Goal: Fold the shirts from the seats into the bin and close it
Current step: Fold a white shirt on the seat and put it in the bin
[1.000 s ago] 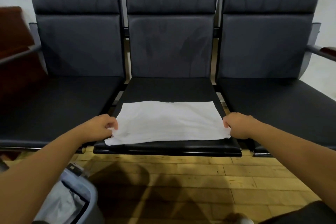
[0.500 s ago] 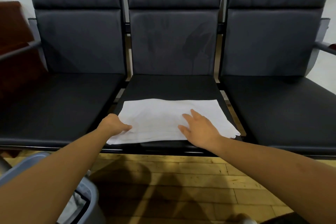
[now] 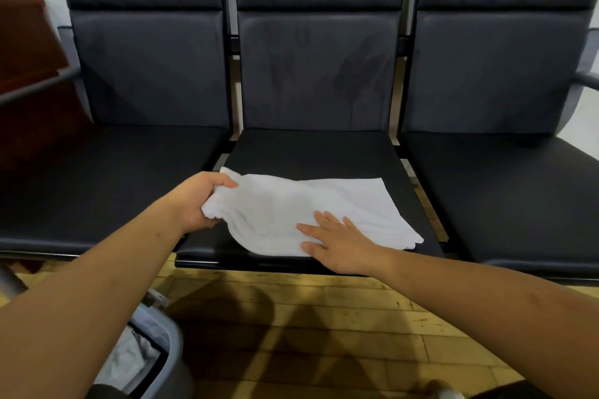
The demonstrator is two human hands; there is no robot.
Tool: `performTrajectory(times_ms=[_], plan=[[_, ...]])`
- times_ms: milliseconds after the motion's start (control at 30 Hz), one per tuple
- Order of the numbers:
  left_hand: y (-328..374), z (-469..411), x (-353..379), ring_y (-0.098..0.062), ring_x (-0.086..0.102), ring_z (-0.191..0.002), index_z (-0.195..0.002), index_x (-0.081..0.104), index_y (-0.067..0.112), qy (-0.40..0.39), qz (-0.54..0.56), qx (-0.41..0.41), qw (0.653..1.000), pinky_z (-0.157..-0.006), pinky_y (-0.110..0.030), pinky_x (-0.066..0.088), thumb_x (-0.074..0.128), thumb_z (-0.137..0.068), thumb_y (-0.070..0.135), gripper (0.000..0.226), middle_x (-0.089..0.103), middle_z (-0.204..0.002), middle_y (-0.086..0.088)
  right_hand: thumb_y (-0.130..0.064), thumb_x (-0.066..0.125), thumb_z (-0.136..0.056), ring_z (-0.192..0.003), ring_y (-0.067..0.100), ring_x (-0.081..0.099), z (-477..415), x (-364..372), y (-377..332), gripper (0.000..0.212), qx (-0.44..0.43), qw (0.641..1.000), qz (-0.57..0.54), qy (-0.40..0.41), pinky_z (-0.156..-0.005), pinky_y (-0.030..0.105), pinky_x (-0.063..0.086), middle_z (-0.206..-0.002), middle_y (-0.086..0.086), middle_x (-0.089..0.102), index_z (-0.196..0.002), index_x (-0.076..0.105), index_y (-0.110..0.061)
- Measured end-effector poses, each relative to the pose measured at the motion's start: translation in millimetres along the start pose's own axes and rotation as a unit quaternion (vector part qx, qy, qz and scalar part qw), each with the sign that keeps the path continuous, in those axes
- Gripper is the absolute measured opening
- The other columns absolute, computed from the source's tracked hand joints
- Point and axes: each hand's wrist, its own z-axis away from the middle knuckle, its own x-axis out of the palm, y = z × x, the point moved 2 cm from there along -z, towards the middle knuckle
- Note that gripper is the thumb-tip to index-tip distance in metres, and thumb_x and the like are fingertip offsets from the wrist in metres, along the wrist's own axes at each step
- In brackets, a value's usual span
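A folded white shirt (image 3: 324, 204) lies across the front half of the middle seat (image 3: 311, 149) of a row of black seats. My left hand (image 3: 197, 201) grips the shirt's left end and has it bunched and lifted off the seat. Flat on the shirt's front middle rests my right hand (image 3: 337, 240), fingers spread, pressing the cloth down. The grey bin (image 3: 158, 356) stands on the floor at the lower left, under my left forearm, with light cloth showing inside. Its lid is out of sight.
The left seat (image 3: 107, 185) and right seat (image 3: 505, 191) hold nothing. A metal armrest (image 3: 583, 78) sticks out at the far right and a dark red piece of furniture (image 3: 29, 81) stands at the left. The floor is wooden planks (image 3: 324, 317).
My right hand left the shirt's right end and came to rest flat on its middle. My left hand gathered the left end and lifted it toward the right.
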Motion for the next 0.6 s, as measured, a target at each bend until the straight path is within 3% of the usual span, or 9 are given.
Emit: performTrajectory(times_ms=[67,133,200,267,367,433,500,600], plan=[[7.0,-2.1,14.8,-0.028,0.073,-0.082,-0.122,0.06,0.002,-0.02,-0.003,0.011,1.0,-0.06,-0.032,0.059,0.065,-0.083,0.008,0.039,0.072,-0.1,-0.016,-0.051,0.027,-0.105,-0.154,0.018,-0.004,-2.3,-10.0,-13.8,0.053,-0.001,0.996,-0.077,-0.038,-0.124,0.041,-0.003,-0.168,-0.001,0.002,-0.156,0.021,-0.039],[13.6,-4.5,36.4,-0.031,0.066,-0.097,-0.124,0.058,0.001,-0.041,-0.024,0.027,0.999,-0.077,-0.036,0.055,0.067,-0.082,0.008,0.044,0.065,-0.111,-0.019,-0.048,0.035,-0.105,-0.151,0.017,0.018,-5.2,-20.9,-19.5,0.051,0.017,0.968,-0.248,-0.047,-0.121,0.032,0.012,-0.163,-0.005,0.024,-0.153,0.035,-0.031],[18.1,-6.7,64.0,-0.03,0.061,-0.098,-0.117,0.059,0.003,-0.068,-0.046,0.044,0.996,-0.08,-0.035,0.049,0.068,-0.08,0.008,0.038,0.06,-0.108,-0.018,-0.046,0.041,-0.104,-0.139,0.015,0.042,-5.3,-31.2,-16.4,0.047,0.051,0.884,-0.464,-0.024,-0.116,0.03,0.026,-0.149,-0.003,0.049,-0.144,0.051,-0.022],[21.1,-8.1,96.3,-0.025,0.066,-0.089,-0.119,0.061,0.005,-0.08,-0.083,0.056,0.992,-0.068,-0.031,0.054,0.069,-0.08,0.009,0.04,0.063,-0.101,-0.014,-0.048,0.038,-0.104,-0.126,0.022,0.056,-6.5,-39.7,-1.6,0.05,0.09,0.778,-0.622,0.005,-0.115,0.042,0.035,-0.131,0.007,0.064,-0.132,0.059,-0.012],[17.6,-13.1,139.3,-0.026,0.067,-0.091,-0.134,0.056,0.011,-0.116,-0.146,0.049,0.981,-0.07,-0.036,0.056,0.074,-0.08,0.019,0.058,0.065,-0.103,-0.012,-0.056,0.028,-0.104,-0.111,0.037,0.066,-3.5,-53.0,28.4,0.063,0.17,0.642,-0.744,0.069,-0.097,0.054,0.051,-0.116,0.021,0.07,-0.123,0.059,-0.005],[11.3,-11.8,158.9,-0.02,0.065,-0.081,-0.132,0.057,0.013,-0.148,-0.205,0.049,0.966,-0.064,-0.031,0.053,0.068,-0.091,0.035,0.048,0.066,-0.101,-0.009,-0.06,0.027,-0.102,-0.104,0.038,0.069,-1.2,-58.4,49.6,0.067,0.218,0.6,-0.763,0.103,-0.088,0.052,0.055,-0.111,0.02,0.072,-0.117,0.062,-0.006],[4.6,-13.4,165.7,-0.017,0.062,-0.075,-0.128,0.058,0.015,-0.145,-0.263,0.054,0.952,-0.063,-0.027,0.05,0.059,-0.097,0.044,0.042,0.068,-0.101,-0.008,-0.058,0.04,-0.1,-0.1,0.035,0.071,2.8,-59.1,63.5,0.056,0.256,0.621,-0.731,0.117,-0.085,0.047,0.057,-0.109,0.016,0.074,-0.115,0.065,-0.01],[-2.2,-20.8,154.6,-0.018,0.061,-0.076,-0.117,0.063,0.014,-0.087,-0.286,0.058,0.952,-0.066,-0.027,0.05,0.055,-0.1,0.043,0.034,0.068,-0.101,-0.008,-0.03,0.07,-0.092,-0.095,0.03,0.07,9.9,-54.6,72.7,0.035,0.303,0.754,-0.567,0.133,-0.079,0.043,0.059,-0.108,0.013,0.07,-0.118,0.062,-0.009]])
